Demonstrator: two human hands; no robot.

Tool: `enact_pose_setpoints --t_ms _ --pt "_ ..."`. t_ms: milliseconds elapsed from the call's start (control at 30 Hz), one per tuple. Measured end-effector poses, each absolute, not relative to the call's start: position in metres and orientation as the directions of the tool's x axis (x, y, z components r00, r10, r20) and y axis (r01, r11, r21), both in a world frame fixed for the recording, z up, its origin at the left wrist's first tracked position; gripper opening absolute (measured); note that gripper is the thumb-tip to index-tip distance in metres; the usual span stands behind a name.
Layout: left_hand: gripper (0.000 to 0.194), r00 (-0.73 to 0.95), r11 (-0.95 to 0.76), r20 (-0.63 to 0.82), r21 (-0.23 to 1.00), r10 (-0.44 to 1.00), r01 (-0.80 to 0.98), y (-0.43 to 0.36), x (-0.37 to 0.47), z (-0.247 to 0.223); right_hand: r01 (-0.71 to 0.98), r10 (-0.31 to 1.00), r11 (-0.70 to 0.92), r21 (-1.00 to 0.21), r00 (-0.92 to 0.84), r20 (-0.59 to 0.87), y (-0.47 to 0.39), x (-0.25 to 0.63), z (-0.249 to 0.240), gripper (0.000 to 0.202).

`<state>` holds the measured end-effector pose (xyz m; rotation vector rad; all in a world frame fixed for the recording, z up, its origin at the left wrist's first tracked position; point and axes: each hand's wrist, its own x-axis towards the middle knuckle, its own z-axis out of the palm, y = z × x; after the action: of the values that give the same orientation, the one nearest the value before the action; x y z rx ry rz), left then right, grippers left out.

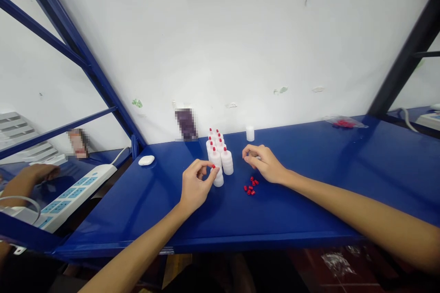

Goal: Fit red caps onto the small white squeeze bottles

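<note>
My left hand (pixel 197 182) pinches a small red cap (pixel 213 166) at the top of the nearest white bottle (pixel 218 179). Behind it, several white bottles (pixel 227 163) with red caps stand upright in two rows. To their right is my right hand (pixel 263 161), its fingers curled and thumb near the forefinger; what they hold, if anything, is too small to make out. Several loose red caps (pixel 250 187) lie on the blue table (pixel 292 210) just below my right hand.
A white round container (pixel 250 133) stands near the wall. A white case (pixel 146 160) lies at the left, and a blurred dark phone-like object (pixel 186 123) leans on the wall. A plastic bag of red caps (pixel 344 122) is far right. A power strip (pixel 77 194) lies beyond the blue frame (pixel 92 71).
</note>
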<state>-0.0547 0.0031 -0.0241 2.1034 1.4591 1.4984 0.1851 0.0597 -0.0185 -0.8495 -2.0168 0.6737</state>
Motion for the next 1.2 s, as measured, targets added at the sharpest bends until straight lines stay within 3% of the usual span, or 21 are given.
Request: enact_pose_setpoints --t_ms 233,300,367,467,633,833,1000,1200 --pt "0.021 -0.012 -0.480 0.607 0.640 0.794 0.600 0.000 -0.053 -0.028 0.312 0.809 0.581 -0.752 -0.322 0.492 0.063 0.186 -0.019 0.018" --pt "0.012 0.042 -0.549 0.669 0.572 0.742 0.609 -0.007 -0.051 -0.027 0.327 0.817 0.573 -0.752 -0.302 0.491 0.067 0.186 -0.020 0.023" --pt "0.008 0.233 -0.656 0.693 0.441 0.683 0.613 -0.017 -0.046 -0.027 0.333 0.830 0.555 -0.762 -0.278 0.483 0.072 0.186 -0.023 0.027" --pt "0.018 0.530 -0.721 0.523 0.281 0.668 0.633 -0.031 -0.029 -0.027 0.318 0.849 0.525 -0.789 -0.248 0.466 0.079 0.187 -0.029 0.028" --pt "0.036 0.547 -0.612 0.295 0.208 0.783 0.763 -0.032 -0.006 -0.029 0.230 0.874 0.482 -0.846 -0.190 0.447 0.085 0.190 -0.035 0.034" --pt "0.030 0.537 -0.592 0.259 0.239 0.803 0.770 -0.023 -0.004 -0.031 0.109 0.841 0.539 -0.835 -0.012 0.541 0.134 0.197 -0.011 0.006" --pt "0.024 0.490 -0.568 0.292 0.347 0.822 0.746 -0.025 -0.005 -0.033 0.102 0.818 0.568 -0.816 0.038 0.574 0.191 0.190 0.009 0.007" --pt "0.022 0.455 -0.544 0.299 0.421 0.838 0.726 -0.023 -0.009 -0.036 0.099 0.841 0.538 -0.837 0.004 0.541 0.214 0.177 -0.007 0.008"
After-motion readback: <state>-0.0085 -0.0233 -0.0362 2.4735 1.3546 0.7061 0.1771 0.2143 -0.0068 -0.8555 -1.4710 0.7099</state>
